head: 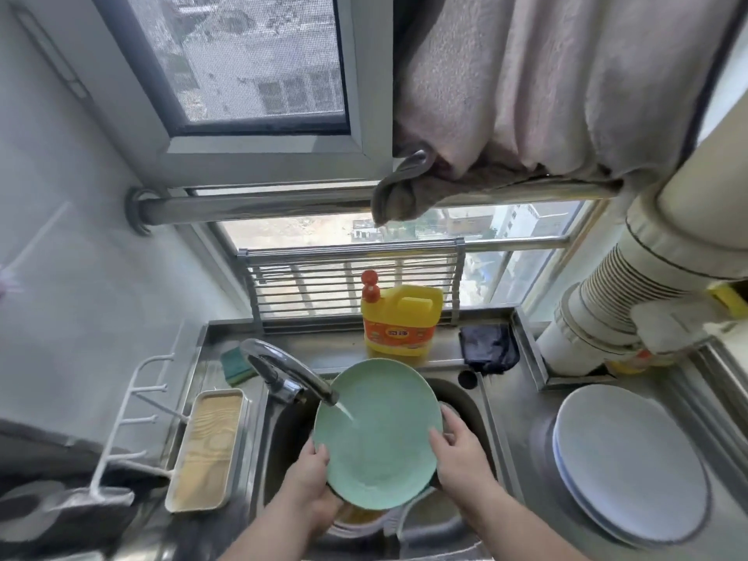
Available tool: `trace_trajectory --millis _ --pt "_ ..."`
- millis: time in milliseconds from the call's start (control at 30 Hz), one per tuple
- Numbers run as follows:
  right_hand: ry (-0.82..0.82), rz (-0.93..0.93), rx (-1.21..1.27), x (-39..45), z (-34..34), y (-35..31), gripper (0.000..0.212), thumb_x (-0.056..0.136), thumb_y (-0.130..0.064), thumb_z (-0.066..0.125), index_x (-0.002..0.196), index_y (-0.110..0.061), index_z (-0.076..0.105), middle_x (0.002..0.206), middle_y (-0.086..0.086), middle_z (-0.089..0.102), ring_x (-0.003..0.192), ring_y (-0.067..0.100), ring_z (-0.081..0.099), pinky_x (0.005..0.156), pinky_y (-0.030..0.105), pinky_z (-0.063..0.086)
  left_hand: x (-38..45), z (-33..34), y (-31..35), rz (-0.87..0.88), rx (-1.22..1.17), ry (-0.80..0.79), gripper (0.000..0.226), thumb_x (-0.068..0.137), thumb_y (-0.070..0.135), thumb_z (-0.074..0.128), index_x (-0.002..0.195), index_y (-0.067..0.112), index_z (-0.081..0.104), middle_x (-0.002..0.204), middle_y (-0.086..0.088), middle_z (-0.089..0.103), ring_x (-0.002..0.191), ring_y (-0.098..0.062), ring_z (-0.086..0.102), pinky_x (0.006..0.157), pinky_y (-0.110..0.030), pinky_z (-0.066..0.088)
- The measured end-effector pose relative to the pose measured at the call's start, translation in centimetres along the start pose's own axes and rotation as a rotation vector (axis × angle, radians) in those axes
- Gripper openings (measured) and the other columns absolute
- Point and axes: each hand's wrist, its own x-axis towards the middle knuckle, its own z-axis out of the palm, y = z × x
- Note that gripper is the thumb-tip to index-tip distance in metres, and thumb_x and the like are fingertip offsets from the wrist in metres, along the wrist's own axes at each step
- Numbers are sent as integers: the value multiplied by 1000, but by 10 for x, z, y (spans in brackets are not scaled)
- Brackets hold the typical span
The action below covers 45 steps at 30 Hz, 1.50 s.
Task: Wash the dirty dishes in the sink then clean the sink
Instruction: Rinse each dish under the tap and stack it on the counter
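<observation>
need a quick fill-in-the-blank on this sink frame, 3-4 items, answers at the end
1. Both hands, left and right, hold a ____ plate over the sink.
2. Water from the faucet lands on the ____.
3. The yellow detergent bottle has a ____ cap.
4. The stack of white plates sits to the ____ of the sink.

Answers: green; plate; red; right
</observation>
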Motion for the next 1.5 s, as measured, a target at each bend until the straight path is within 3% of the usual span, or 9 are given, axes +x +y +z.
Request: trace_trajectory --millis 167,400,533,667,867,1033,1200,1300,1500 --pt "-83 -190 -494 -12 -45 -24 45 95 -63 54 126 -86 31 78 -16 66 72 -2 62 67 16 47 -3 20 -30 -202 -25 42 21 109 27 55 121 23 72 120 -22 75 94 -51 75 75 -68 59" --pt "-188 -321 -855 3 -76 -46 9 103 -50 57 99 -48 65 108 -10 45 107 12 43 100 28 36 -3 6 -26 -387 -67 -22 34 93 13 63 125 1 62 83 -24 66 54 -35 69 43 -37 61" --pt "-311 -184 -405 8 -53 -40 27 108 -30 58 90 -12 66 85 -1 56 80 16 50 78 35 41 -8 13 -32 -410 -199 -15 56 99 69 51 121 21 67 121 -23 54 72 -44 73 60 -51 64" --pt "-304 -63 -304 14 -13 -22 30 110 -26 53 94 -3 61 81 7 50 77 21 43 72 36 37 -9 13 -47 -341 -163 65 68 93 85 38 127 32 62 131 -18 51 105 -41 57 86 -49 49" --pt "-329 59 -297 20 39 -16 30 109 -30 55 80 -21 60 70 -1 52 61 14 44 59 29 38 -5 -3 -61 -316 -294 73 65 97 77 46 117 21 72 130 -22 66 110 -51 66 75 -57 60" --pt "-289 255 -90 33 53 -25 28 108 -40 55 94 -19 68 87 4 72 80 23 62 75 41 53 4 -18 -60 -330 -415 77 69 100 77 35 115 19 69 132 -23 65 116 -53 64 88 -70 55" --pt "-221 449 150 43 42 -14 25 107 -38 58 102 -15 66 97 8 79 94 35 72 83 66 60 21 -39 -61 -251 -497 226 42 114 40 38 120 9 66 122 -19 69 94 -38 66 65 -48 63" --pt "-184 529 291 47 33 -9 21 108 -27 58 115 -7 62 101 15 80 88 35 78 67 54 64 22 -46 -56 -213 -573 255 30 110 9 45 133 -2 60 93 -22 76 79 -35 72 46 -44 62" --pt "-46 643 540 55 22 -1 22 104 -16 63 117 2 65 89 20 79 78 32 79 50 37 62 18 -36 -32 -127 -737 183 32 108 10 55 133 -9 59 115 -26 72 96 -32 73 56 -37 64"
